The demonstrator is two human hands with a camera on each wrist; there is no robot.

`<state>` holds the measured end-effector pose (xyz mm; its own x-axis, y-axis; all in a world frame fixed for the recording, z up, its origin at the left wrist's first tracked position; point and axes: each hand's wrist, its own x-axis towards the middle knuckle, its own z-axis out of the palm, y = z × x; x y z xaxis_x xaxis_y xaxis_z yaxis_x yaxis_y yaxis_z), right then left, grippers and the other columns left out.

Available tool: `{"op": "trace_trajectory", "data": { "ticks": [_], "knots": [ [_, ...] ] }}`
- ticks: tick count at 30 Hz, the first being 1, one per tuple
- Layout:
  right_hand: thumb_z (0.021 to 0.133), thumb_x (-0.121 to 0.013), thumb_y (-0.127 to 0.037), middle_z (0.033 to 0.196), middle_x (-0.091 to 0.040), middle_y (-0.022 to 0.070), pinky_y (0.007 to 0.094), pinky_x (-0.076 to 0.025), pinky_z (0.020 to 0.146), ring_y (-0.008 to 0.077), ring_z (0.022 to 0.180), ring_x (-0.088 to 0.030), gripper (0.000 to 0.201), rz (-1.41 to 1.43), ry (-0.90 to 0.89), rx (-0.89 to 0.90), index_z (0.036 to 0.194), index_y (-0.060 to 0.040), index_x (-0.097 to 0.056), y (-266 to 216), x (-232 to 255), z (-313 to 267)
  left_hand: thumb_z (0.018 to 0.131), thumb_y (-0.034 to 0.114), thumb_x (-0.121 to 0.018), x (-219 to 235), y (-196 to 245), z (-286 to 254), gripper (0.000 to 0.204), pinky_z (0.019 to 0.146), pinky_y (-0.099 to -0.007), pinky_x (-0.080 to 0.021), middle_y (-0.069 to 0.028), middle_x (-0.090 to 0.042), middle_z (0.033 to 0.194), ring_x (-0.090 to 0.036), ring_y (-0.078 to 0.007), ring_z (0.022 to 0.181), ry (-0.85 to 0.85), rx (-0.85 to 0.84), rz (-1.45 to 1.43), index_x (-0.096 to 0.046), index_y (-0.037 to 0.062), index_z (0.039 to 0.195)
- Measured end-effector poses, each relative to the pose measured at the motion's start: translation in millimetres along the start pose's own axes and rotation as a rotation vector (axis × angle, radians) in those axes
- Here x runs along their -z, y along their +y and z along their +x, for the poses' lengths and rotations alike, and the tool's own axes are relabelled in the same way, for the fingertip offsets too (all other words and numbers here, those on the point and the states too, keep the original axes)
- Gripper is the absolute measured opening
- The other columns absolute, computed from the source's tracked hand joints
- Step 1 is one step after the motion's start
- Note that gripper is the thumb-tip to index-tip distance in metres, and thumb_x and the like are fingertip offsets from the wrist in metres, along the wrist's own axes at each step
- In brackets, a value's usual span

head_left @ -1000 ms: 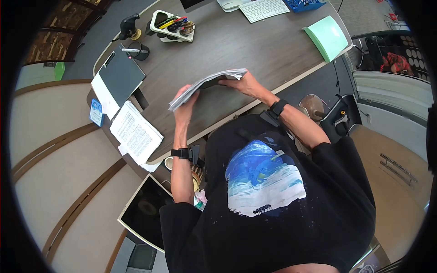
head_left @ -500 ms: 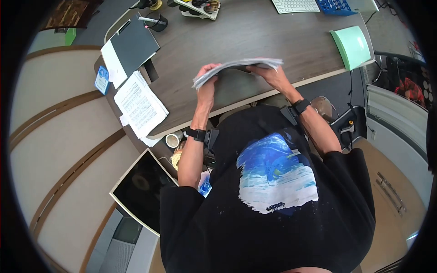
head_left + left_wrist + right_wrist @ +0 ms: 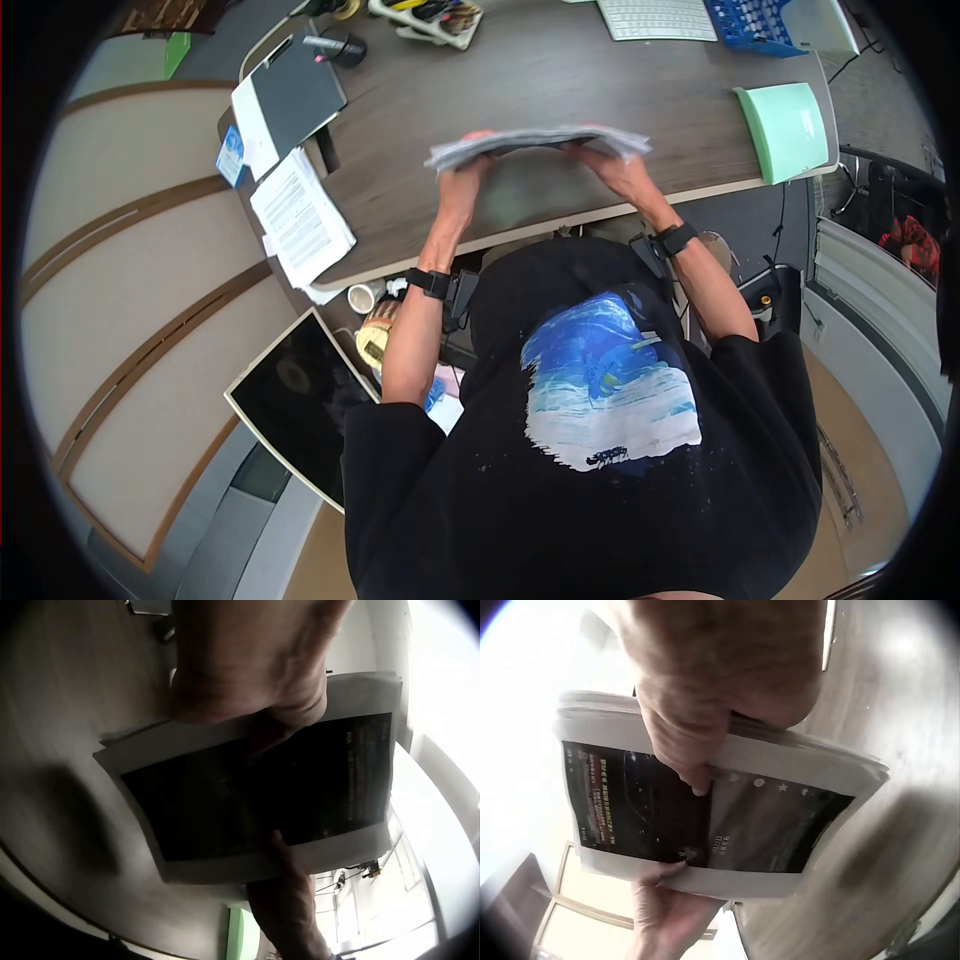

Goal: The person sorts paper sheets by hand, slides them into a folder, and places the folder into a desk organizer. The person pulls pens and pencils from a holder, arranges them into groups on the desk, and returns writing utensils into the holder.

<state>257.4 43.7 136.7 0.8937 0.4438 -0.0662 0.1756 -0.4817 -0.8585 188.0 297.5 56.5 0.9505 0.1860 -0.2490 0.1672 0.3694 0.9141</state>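
Note:
A stack of paper sheets (image 3: pixel 540 137) is held up over the desk, bowed slightly, its edge toward the head camera. My left hand (image 3: pixel 462 185) grips one end and my right hand (image 3: pixel 622 176) the other. In the right wrist view, the near sheet (image 3: pixel 772 810) carries a large dark printed picture with white margins and small symbols. My right thumb lies across that print, while the left hand (image 3: pixel 667 911) holds the opposite edge. The left wrist view shows the same dark-printed side, with the right hand (image 3: pixel 289 911) at its far edge. Most fingers are hidden behind the sheets.
Another pile of printed papers (image 3: pixel 300 215) lies at the desk's left corner, beside a dark clipboard (image 3: pixel 297 95). A pen cup (image 3: pixel 347 50) and a white organizer (image 3: pixel 430 22) stand behind. Toward the right are a keyboard (image 3: pixel 658 18), a blue basket (image 3: pixel 752 25) and a green holder (image 3: pixel 788 130).
The stack and both hands have shifted rightward in the head view, and the stack has turned from slanting to nearly level. The head view itself has shifted too. Both hands keep their grip.

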Motion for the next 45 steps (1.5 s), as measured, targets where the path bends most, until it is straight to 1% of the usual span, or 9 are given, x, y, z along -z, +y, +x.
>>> {"op": "trace_trajectory", "data": {
  "ticks": [5,13,16,23,27,31,36,40,45],
  "knots": [
    [0.100,-0.075,-0.013,0.108,-0.080,0.0149,0.0374,-0.056,0.090,0.0167,0.095,-0.069,0.026,-0.140,-0.132,0.079,0.125,-0.0033,-0.074,51,-23,6,0.090,0.003,-0.070,13,-76,-7,0.033,0.101,-0.0365,-0.049,-0.0064,-0.071,0.118,-0.064,-0.0199,0.111,0.114,0.138,0.225,-0.071,-0.0010,0.123],
    [0.101,-0.077,-0.035,0.083,-0.072,0.0139,0.0357,-0.053,0.077,0.0151,0.078,-0.059,0.041,0.146,-0.118,-0.134,0.105,0.0058,-0.076,-11,14,10,0.091,0.018,-0.081,15,30,-21,0.051,0.100,-0.0369,-0.047,-0.0077,-0.066,0.118,-0.061,-0.0199,0.110,-0.065,0.220,0.108,-0.061,-0.0034,0.132],
    [0.095,-0.082,-0.036,0.097,-0.075,0.0098,0.0359,-0.056,0.082,0.0185,0.091,-0.070,0.046,0.488,-0.095,-0.367,0.114,0.0058,-0.076,-21,24,7,0.094,0.026,-0.083,2,44,-28,0.052,0.094,-0.0356,-0.050,-0.0082,-0.068,0.115,-0.063,-0.0180,0.104,-0.129,0.210,0.362,-0.063,-0.0058,0.130],
    [0.093,-0.084,-0.037,0.109,-0.075,0.0138,0.0359,-0.057,0.087,0.0183,0.097,-0.069,0.054,0.312,0.027,-0.342,0.122,0.0062,-0.071,24,48,-12,0.100,0.024,-0.079,-35,33,-16,0.036,0.081,-0.0314,-0.055,-0.0085,-0.075,0.103,-0.068,-0.0143,0.092,-0.240,0.209,0.351,-0.075,-0.0081,0.115],
    [0.097,-0.081,-0.031,0.105,-0.074,0.0090,0.0329,-0.056,0.083,0.0140,0.094,-0.068,0.045,0.427,0.301,-0.323,0.121,0.0054,-0.070,23,86,-58,0.101,0.031,-0.077,-90,49,13,0.042,0.085,-0.0328,-0.054,-0.0086,-0.074,0.104,-0.065,-0.0140,0.094,-0.451,0.064,0.473,-0.069,-0.0061,0.121],
    [0.096,-0.082,-0.027,0.097,-0.073,0.0059,0.0322,-0.056,0.073,0.0119,0.084,-0.067,0.037,0.458,0.675,-0.477,0.112,0.0058,-0.073,42,102,-132,0.097,0.030,-0.081,-147,44,55,0.064,0.114,-0.0402,-0.046,-0.0218,-0.066,0.141,-0.061,-0.0334,0.134,-0.549,-0.181,0.569,-0.054,0.0011,0.148],
    [0.095,-0.085,-0.026,0.103,-0.075,0.0072,0.0330,-0.055,0.072,0.0144,0.084,-0.069,0.043,0.470,1.130,-0.558,0.121,0.0059,-0.073,86,94,-227,0.080,0.025,-0.090,-210,45,98,0.096,0.119,-0.0810,-0.024,-0.0181,-0.028,0.172,-0.023,-0.0440,0.160,-0.779,-0.711,1.315,-0.041,0.0259,0.162],
    [0.095,-0.083,-0.020,0.109,-0.073,0.0093,0.0321,-0.056,0.077,0.0167,0.091,-0.069,0.044,0.567,1.317,-0.523,0.125,0.0088,-0.068,99,62,-280,0.072,0.011,-0.092,-235,1,147,0.119,0.121,-0.0803,-0.024,-0.0189,-0.017,0.177,-0.017,-0.0476,0.162,-0.789,-1.100,1.590,-0.029,0.0445,0.167],
    [0.095,-0.083,-0.017,0.120,-0.071,0.0095,0.0366,-0.055,0.094,0.0210,0.106,-0.068,0.050,0.650,1.329,-0.607,0.133,0.0088,-0.063,115,34,-316,0.083,-0.005,-0.070,-266,-3,175,0.109,0.120,-0.0768,-0.029,-0.0222,-0.017,0.177,-0.019,-0.0460,0.162,-0.898,-1.075,1.661,-0.024,0.0442,0.169]
  ]
}}
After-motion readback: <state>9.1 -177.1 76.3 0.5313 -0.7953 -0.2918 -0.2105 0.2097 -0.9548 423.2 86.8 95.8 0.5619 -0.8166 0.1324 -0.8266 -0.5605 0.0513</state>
